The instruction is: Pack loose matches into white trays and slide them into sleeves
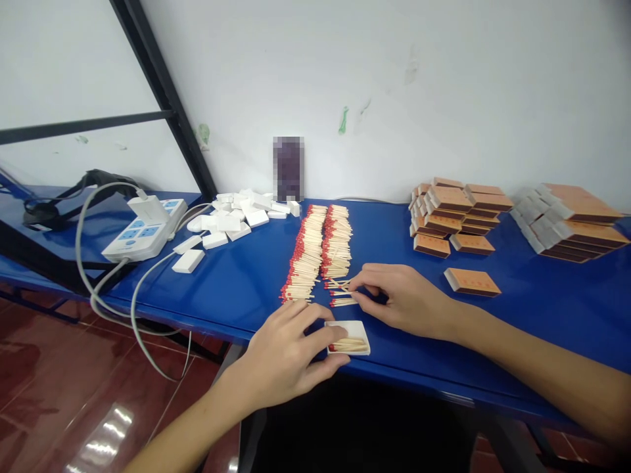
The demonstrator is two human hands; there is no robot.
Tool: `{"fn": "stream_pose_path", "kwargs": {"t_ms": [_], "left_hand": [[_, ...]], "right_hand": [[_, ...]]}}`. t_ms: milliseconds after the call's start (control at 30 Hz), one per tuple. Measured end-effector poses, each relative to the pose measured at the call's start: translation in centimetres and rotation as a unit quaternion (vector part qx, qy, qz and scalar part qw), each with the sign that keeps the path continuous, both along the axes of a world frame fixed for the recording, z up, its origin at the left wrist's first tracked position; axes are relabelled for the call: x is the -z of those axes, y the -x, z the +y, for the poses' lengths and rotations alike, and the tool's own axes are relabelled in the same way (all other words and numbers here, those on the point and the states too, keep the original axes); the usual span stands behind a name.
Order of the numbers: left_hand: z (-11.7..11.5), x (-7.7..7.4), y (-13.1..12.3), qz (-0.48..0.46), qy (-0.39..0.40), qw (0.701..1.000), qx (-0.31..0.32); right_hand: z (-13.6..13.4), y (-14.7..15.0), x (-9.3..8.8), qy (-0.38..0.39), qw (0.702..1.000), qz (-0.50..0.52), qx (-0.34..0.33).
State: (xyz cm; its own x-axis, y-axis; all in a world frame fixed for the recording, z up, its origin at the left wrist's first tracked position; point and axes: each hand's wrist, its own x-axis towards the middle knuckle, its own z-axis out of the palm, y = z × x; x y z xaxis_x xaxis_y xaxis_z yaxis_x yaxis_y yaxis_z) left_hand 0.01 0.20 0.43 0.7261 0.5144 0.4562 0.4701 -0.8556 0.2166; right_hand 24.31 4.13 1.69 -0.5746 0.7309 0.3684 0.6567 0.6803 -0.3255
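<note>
White tray (359, 328), part-filled with matches (352, 345), is pinched in the left hand (286, 348) near the front edge of the blue table (379, 230). Right hand (400, 299) fingers are held narrow at loose match ends; grip can't be told. Open room is left between the match rows (308, 256) and stacked boxes (447, 199). Other small trays (236, 213) are heaped left by a power strip (140, 240); table is backed by a wall (369, 72).

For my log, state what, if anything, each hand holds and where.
Left hand: white tray, by its left end. Right hand: at headless ends of matches; hold unclear.
</note>
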Motion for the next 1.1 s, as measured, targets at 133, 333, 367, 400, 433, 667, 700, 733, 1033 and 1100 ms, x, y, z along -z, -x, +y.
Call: {"fn": "stream_pose_path", "kwargs": {"t_ms": [133, 333, 367, 400, 433, 667, 700, 733, 1033, 1100], "left_hand": [[0.0, 0.0, 0.1, 0.0, 0.004, 1.0, 0.002], [0.0, 0.1, 0.1, -0.002, 0.007, 1.0, 0.002], [0.0, 0.1, 0.1, -0.004, 0.006, 1.0, 0.002], [0.0, 0.1, 0.0, -0.004, 0.007, 1.0, 0.003], [0.0, 0.1, 0.0, -0.004, 0.007, 1.0, 0.004], [0.1, 0.1, 0.0, 0.001, 0.009, 1.0, 0.004], [0.1, 0.1, 0.0, 0.001, 0.007, 1.0, 0.003], [0.1, 0.1, 0.1, 0.002, 0.005, 1.0, 0.002], [0.0, 0.1, 0.1, 0.006, -0.003, 1.0, 0.002], [0.0, 0.1, 0.1, 0.005, -0.004, 1.0, 0.001]], "right_hand": [[0.0, -0.1, -0.1, 0.01, 1.0, -0.006, 0.001], [-0.2, 0.0, -0.2, 0.015, 1.0, 0.001, -0.017], [-0.2, 0.0, -0.3, 0.014, 1.0, 0.003, -0.021], [-0.2, 0.1, -0.3, 0.011, 1.0, 0.005, -0.024], [-0.2, 0.1, -0.2, 0.007, 1.0, 0.008, -0.025], [-0.2, 0.2, 0.1, -0.002, 0.999, 0.026, -0.028], [-0.1, 0.1, 0.1, -0.005, 0.999, 0.026, -0.025], [0.0, 0.1, 0.2, -0.009, 0.999, 0.025, -0.018], [1.1, -0.6, 0.6, 0.02, 0.999, -0.018, 0.028], [1.1, -0.5, 0.5, 0.027, 0.999, -0.016, 0.027]]}}
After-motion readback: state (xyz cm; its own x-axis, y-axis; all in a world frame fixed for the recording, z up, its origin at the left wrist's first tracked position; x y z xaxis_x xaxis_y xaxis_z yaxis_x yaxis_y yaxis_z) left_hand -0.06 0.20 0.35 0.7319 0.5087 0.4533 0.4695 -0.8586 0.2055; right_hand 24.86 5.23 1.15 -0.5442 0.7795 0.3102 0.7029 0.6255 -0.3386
